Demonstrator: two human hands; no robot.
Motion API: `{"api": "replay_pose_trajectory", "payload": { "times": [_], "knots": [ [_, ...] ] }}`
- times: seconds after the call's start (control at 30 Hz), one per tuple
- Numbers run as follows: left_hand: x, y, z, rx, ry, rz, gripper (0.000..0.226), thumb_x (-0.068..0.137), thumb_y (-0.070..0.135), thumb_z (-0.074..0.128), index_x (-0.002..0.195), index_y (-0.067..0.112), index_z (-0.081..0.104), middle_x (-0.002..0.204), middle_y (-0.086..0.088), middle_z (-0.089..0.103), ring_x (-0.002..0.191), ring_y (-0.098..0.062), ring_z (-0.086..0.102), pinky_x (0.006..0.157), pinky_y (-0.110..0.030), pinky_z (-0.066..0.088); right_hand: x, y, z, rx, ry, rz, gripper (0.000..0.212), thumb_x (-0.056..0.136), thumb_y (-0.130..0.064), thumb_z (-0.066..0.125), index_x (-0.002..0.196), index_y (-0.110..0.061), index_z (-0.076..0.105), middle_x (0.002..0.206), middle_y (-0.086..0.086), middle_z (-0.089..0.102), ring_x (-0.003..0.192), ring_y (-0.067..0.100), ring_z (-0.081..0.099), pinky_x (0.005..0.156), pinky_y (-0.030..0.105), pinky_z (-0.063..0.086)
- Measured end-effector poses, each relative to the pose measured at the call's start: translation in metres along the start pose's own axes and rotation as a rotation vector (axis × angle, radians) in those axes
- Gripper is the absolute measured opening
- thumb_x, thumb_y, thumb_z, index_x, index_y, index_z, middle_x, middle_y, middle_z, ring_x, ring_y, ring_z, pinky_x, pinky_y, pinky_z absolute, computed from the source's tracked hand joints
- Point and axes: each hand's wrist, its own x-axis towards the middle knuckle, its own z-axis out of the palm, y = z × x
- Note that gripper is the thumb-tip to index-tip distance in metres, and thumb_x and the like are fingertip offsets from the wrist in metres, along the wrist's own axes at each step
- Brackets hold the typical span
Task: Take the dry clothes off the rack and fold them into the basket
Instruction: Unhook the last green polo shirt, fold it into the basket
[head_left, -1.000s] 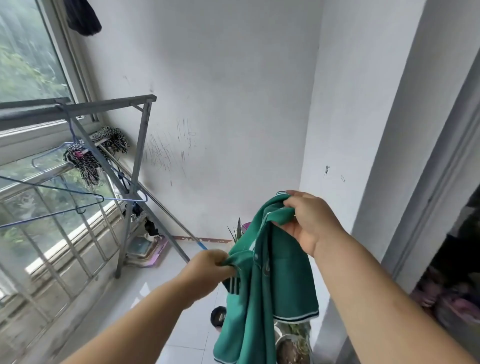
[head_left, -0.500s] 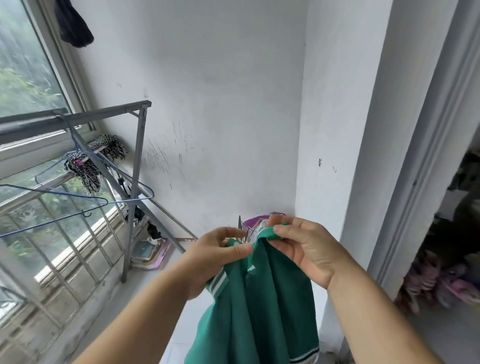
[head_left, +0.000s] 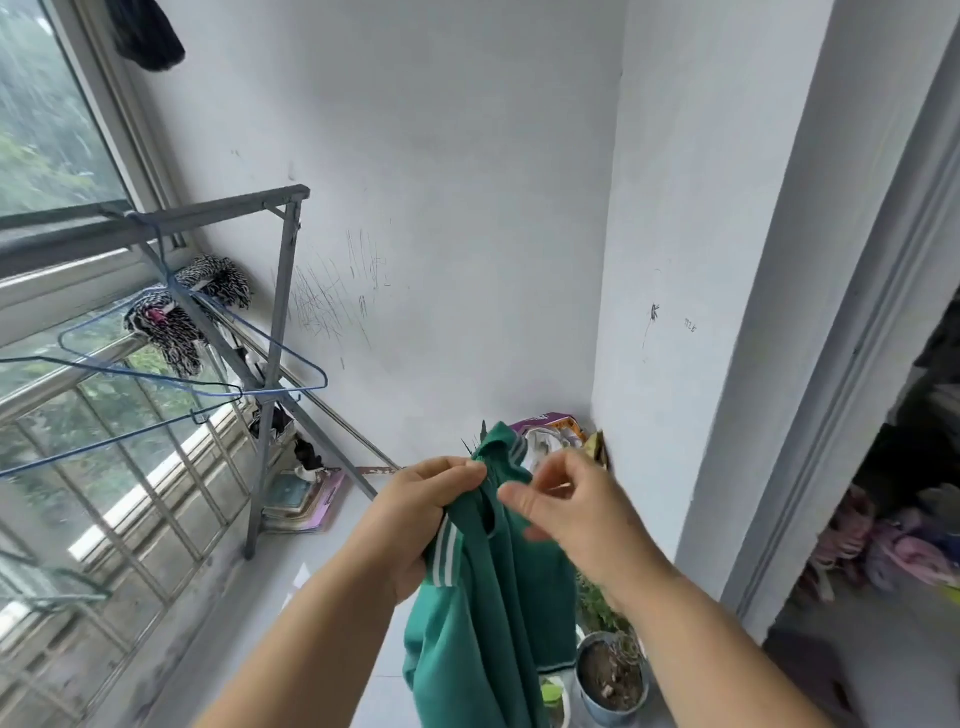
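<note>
We look down from head height at a person's two bare arms, which reach out over a tiled balcony floor. The left hand (head_left: 421, 514) has its fingers curled tight round the gathered top of a green shirt (head_left: 488, 613) with white stripes. The shirt hangs free below the hand, off the rack (head_left: 283, 312) and well apart from it. The right hand (head_left: 571, 514) is just beside the same bunch of cloth, its fingers loosely bent and blurred; we cannot tell whether it pinches the shirt or only touches it. On the rack, at the left by the window, bare hangers (head_left: 228, 387) dangle and a striped cloth (head_left: 171, 327) is draped over a bar. A dark garment (head_left: 148, 36) hangs high by the window frame. A plant pot (head_left: 613, 675) stands on the floor near the shirt's hem. No basket shows. We judge the task partly done: this shirt is off the rack but not yet folded or put away, and at least the striped cloth is left to take.
</note>
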Motion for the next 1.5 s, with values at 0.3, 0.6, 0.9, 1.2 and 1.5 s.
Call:
{"api": "replay_pose_trajectory", "payload": {
  "times": [0.3, 0.6, 0.9, 1.2, 1.5],
  "knots": [
    [-0.005, 0.001, -0.012, -0.059, -0.151, 0.001, 0.034, 0.081, 0.007, 0.069, 0.109, -0.01, 0.064, 0.101, -0.033, 0.065, 0.088, -0.039, 0.065, 0.089, -0.052, 0.054, -0.005, 0.0, 0.022, 0.156, -0.093, 0.005, 0.015, 0.092, -0.016, 0.066, 0.106, -0.017, 0.071, 0.095, 0.0, 0.076, 0.087, 0.012, 0.073, 0.069, 0.025, 0.059],
    [0.005, -0.002, -0.015, 0.004, -0.113, 0.077, 0.039, 0.063, 0.011, 0.081, 0.098, 0.005, 0.066, 0.092, -0.024, 0.071, 0.074, -0.03, 0.068, 0.069, -0.036, 0.058, -0.007, 0.007, 0.019, 0.322, 0.053, 0.107, 0.011, 0.094, -0.015, 0.064, 0.1, -0.007, 0.068, 0.093, 0.01, 0.075, 0.087, 0.02, 0.074, 0.068, 0.03, 0.06],
    [0.005, -0.002, 0.004, 0.237, -0.066, 0.181, 0.022, 0.08, 0.003, 0.077, 0.097, 0.012, 0.067, 0.087, -0.02, 0.072, 0.072, -0.026, 0.07, 0.071, -0.037, 0.056, -0.009, 0.015, 0.0, 0.5, -0.013, 0.168, 0.014, 0.095, -0.007, 0.059, 0.103, -0.005, 0.071, 0.11, 0.023, 0.07, 0.094, 0.025, 0.064, 0.082, 0.04, 0.052],
    [0.004, -0.001, 0.014, 0.407, -0.029, 0.243, 0.023, 0.081, 0.01, 0.078, 0.094, 0.023, 0.065, 0.081, -0.011, 0.073, 0.065, -0.02, 0.066, 0.069, -0.04, 0.056, -0.016, 0.01, -0.006, 0.273, 0.046, 0.07, 0.012, 0.093, -0.014, 0.065, 0.096, -0.023, 0.073, 0.094, -0.007, 0.076, 0.09, 0.006, 0.069, 0.076, 0.023, 0.052],
    [0.002, -0.012, 0.013, 0.385, 0.023, 0.203, 0.024, 0.078, 0.005, 0.079, 0.09, 0.019, 0.065, 0.084, -0.018, 0.072, 0.063, -0.024, 0.066, 0.067, -0.041, 0.056, -0.024, 0.01, -0.005, 0.233, -0.002, 0.09, 0.012, 0.093, -0.01, 0.063, 0.096, -0.016, 0.073, 0.08, -0.003, 0.074, 0.077, 0.006, 0.07, 0.065, 0.02, 0.054]
  ]
}}
